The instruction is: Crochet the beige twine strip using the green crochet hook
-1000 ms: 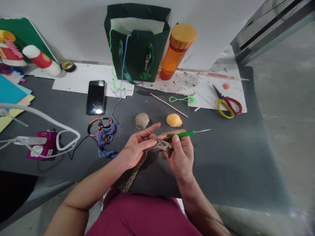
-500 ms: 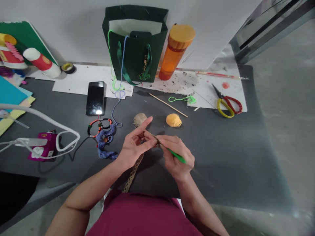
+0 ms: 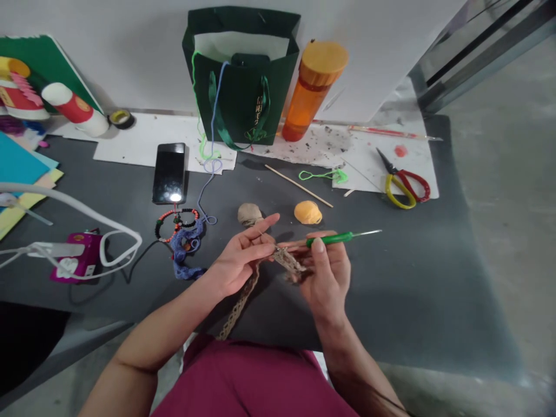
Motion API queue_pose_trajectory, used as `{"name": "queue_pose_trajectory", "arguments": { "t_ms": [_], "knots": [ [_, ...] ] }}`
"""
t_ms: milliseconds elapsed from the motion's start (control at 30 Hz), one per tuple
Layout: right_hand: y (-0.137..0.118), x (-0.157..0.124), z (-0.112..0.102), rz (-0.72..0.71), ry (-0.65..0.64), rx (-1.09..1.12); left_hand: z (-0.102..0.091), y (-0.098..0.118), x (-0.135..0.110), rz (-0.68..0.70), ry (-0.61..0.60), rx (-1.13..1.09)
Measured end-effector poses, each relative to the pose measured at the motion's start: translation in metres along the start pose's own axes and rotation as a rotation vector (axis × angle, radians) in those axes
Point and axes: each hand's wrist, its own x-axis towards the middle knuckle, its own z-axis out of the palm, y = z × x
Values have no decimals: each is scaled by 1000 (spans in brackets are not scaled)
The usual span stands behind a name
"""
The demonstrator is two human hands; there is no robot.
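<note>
My right hand (image 3: 326, 272) is closed round a green-handled crochet hook (image 3: 341, 236) whose metal tip points right. My left hand (image 3: 241, 259) pinches a beige crocheted lace strip (image 3: 240, 301) between thumb and fingers, the forefinger stretched out with a thread over it. The worked end of the lace (image 3: 286, 258) sits between the two hands, and the strip trails down toward my lap. A beige yarn ball (image 3: 249, 213) lies just beyond my left hand and an orange yarn ball (image 3: 307, 212) beyond my right.
On the dark table (image 3: 412, 278) stand a green paper bag (image 3: 241, 81), an orange bottle (image 3: 313, 92), scissors (image 3: 402, 180), a wooden stick (image 3: 299, 185), a phone (image 3: 169, 172), a bead bracelet (image 3: 176, 223), blue crochet (image 3: 186, 250), a magenta device (image 3: 73, 262) with white cable.
My right hand turned the hook from pointing down-right at the stitch back to lying level, tip to the right. The lace end is spread between both hands again.
</note>
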Motion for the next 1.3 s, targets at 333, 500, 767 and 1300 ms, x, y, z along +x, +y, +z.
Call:
{"name": "queue_pose_trajectory", "arguments": {
  "t_ms": [333, 500, 767, 1300],
  "knots": [
    [-11, -2, 4, -257, -103, -200, 0, -11, -1, 160, 25, 89],
    [-13, -1, 4, -648, -70, -454, 2, -15, -1, 98, 47, -7],
    [-13, -10, 7, -331, 30, -306, 4, -11, -3, 19, 13, -123],
    [2, -3, 0, -6, 94, -25, 0, -13, 0, -27, -22, -103]
  ]
}}
